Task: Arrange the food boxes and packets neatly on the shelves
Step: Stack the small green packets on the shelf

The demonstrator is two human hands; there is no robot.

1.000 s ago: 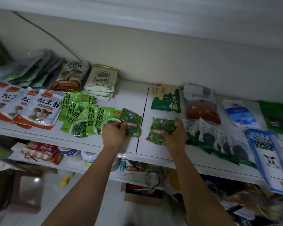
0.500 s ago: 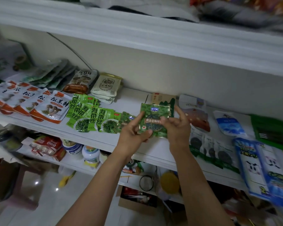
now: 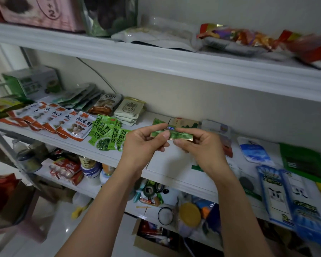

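Small green foil packet (image 3: 171,134) has come up off the white middle shelf (image 3: 174,169), pinched edge-on between left hand (image 3: 143,145) and right hand (image 3: 198,147); likely being squared before joining the bright green sachet row (image 3: 107,134).

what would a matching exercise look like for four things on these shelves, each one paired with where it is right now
Things
1. small green packet
2. pink box
3. white-and-orange mushroom packets
4. yellow-lidded jar

Places
A. beneath the middle shelf, under the right hand
B. top shelf, left end
C. pinched between the left hand and right hand
D. middle shelf, left part, in an overlapping row

Pairs: 1-C, 2-B, 3-D, 4-A
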